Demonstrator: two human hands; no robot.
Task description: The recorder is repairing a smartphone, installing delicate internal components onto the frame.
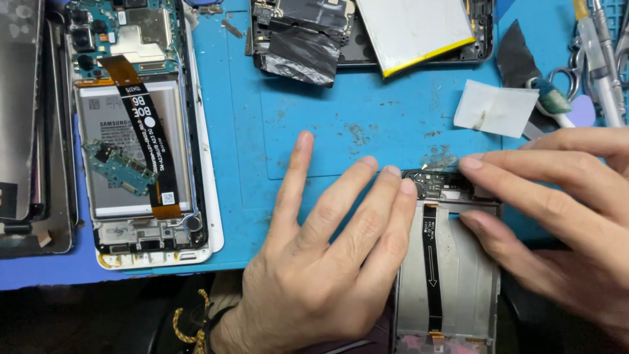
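phone frame (452, 275): nearest the camera, bottom centre-right, hanging over the mat's near edge. Back is off; grey metal plate inside, flat and matte, with a thin black ribbon cable (430, 262) running lengthwise down the middle. Small dark circuit board (436, 185) at its far end.
left hand (327, 262): palm down, fingers spread and straight, nothing gripped. Middle and ring fingertips touch the frame's far-left corner by the board; index finger lies flat on the mat. Braided yellow-black band at the wrist.
right hand (563, 216): comes in from the right, fingers extended and loose, no grasp. One fingertip rests at the board's right edge, another presses on the frame's right rim.
mat (367, 124): blue, rubbery, scuffed with grey smudges.
white phone (141, 131): left, opened, battery exposed, black and orange flex strip across it, teal board at the far end.
white wipe (495, 108): small square, beyond the right hand.
third phone (367, 33): far edge, open, crumpled black foil and a white battery with a yellow edge.
tools (599, 59): far right, scissors and metal handles, partly cut off.
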